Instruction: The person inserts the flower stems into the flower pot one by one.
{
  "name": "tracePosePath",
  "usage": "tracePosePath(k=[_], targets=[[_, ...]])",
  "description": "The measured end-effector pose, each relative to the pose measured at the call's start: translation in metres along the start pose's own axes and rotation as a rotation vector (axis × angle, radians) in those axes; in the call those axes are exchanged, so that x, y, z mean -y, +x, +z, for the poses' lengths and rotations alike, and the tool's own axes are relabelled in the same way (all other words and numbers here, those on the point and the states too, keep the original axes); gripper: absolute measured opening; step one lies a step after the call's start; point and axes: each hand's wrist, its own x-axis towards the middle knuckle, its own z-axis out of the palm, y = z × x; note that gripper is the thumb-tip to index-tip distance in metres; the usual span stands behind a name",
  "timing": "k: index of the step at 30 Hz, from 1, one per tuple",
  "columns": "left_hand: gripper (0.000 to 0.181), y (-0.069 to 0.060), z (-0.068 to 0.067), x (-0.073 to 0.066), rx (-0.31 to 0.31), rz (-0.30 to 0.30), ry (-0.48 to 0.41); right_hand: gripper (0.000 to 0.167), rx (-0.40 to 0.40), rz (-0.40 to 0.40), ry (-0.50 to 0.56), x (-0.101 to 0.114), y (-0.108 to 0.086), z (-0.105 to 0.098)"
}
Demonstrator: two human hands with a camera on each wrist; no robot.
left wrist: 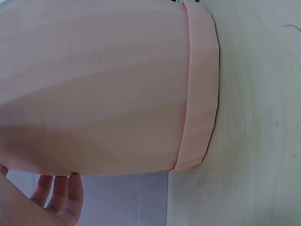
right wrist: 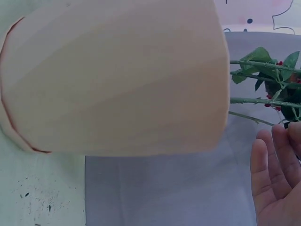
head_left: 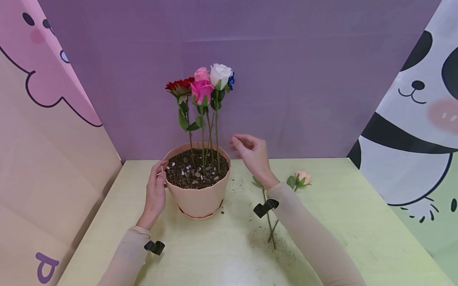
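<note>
A pink pot (head_left: 200,200) of dark soil with pebbles holds upright artificial flowers: a red one (head_left: 180,86), two pink roses (head_left: 202,90), a white rose (head_left: 220,75) and a blue bloom (head_left: 231,81). My left hand (head_left: 156,198) rests at the pot's left rim, its fingertips against the side; the left wrist view shows these fingers (left wrist: 74,195) along the pot wall (left wrist: 94,94). Right of the stems, my right hand (head_left: 255,157) is raised with fingers loosely bent and nothing visible in them. In the right wrist view that hand (right wrist: 280,174) is beside the pot's rim, below the stems (right wrist: 263,101).
Two loose stems lie crossed on the table (head_left: 200,254) under and beside my right forearm, one with a peach rose (head_left: 303,177). Soil crumbs are scattered around them and right of the pot. A purple backdrop (head_left: 304,79) stands behind, with printed panels at both sides.
</note>
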Motion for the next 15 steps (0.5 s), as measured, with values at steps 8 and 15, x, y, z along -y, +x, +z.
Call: tracePosePath(k=[8,15], targets=[[0.047,0.000,0.000,0.001,0.000,0.000,0.000,0.024,0.005,-0.003,-0.029,-0.008,-0.006,-0.006],[0.046,-0.001,0.000,0.001,-0.005,0.002,0.000,0.024,0.015,-0.005,-0.029,-0.012,-0.012,-0.011]])
